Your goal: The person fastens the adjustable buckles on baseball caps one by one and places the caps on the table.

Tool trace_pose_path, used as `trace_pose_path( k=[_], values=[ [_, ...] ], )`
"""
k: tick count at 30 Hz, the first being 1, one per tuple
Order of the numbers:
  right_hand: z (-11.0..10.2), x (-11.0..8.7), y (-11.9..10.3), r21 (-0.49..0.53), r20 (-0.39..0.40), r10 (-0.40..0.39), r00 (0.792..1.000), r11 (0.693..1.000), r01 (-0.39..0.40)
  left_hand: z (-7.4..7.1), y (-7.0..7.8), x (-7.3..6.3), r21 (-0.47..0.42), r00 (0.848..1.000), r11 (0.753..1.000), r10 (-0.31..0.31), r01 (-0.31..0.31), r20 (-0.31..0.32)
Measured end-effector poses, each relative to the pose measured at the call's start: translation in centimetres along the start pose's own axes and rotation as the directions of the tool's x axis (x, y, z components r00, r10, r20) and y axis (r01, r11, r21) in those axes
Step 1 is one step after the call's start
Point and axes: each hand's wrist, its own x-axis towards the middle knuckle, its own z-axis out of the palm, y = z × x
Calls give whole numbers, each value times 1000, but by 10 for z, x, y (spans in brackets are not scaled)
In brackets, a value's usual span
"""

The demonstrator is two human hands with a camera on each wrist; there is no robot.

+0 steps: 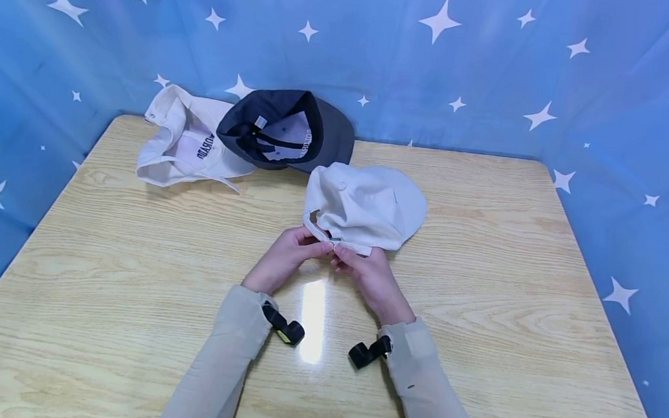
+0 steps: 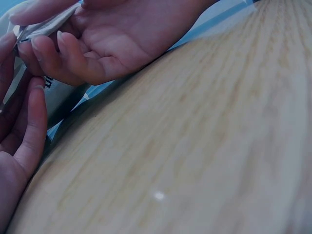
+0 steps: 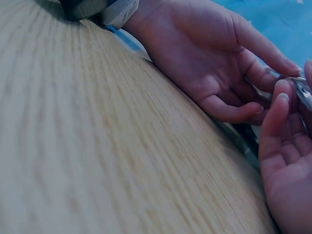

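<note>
A white cap (image 1: 359,204) lies near the middle of the table, its brim to the right and its back strap toward me. My left hand (image 1: 290,256) pinches the strap left of the small metal buckle (image 1: 335,240). On the buckle's other side, my right hand (image 1: 372,275) pinches the strap between thumb and fingers. The thumbs almost meet there. Up close in the left wrist view, my right hand (image 2: 117,44) has its fingers curled at the strap (image 2: 48,25). The right wrist view shows the fingers of both hands around the metal piece (image 3: 304,91), partly hidden.
Behind, to the left, a dark navy cap (image 1: 335,133) lies opening up, overlapping another white cap (image 1: 160,154). The wooden table (image 1: 125,283) ends at a blue star-patterned curtain (image 1: 384,54). Black wrist cameras (image 1: 290,331) sit on both sleeves.
</note>
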Motion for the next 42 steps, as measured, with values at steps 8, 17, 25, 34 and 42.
trace_pose_path(
  k=[8, 17, 25, 34, 42],
  values=[
    [1, 0, -1, 14, -3, -2, 1000, 1000, 2, 0, 0, 0, 1, 1000, 1000, -8, 8, -5],
    [-1, 1, 1, 2, -4, -4, 1000, 1000, 4, 0, 2, 0, -19, 1000, 1000, -14, 14, -11],
    [-1, 1, 1, 16, -4, -11, 1000, 1000, 11, 6, 20, -9, -17, 1000, 999, -28, 28, -6],
    [-1, 1, 1, 9, -6, -13, 1000, 1000, 13, 6, 20, -9, -24, 1000, 999, -24, 24, 1],
    [0, 2, 1, 6, -22, -15, 1000, 1000, 15, 5, 17, -9, -54, 1000, 999, 1, 0, 9]
  ],
)
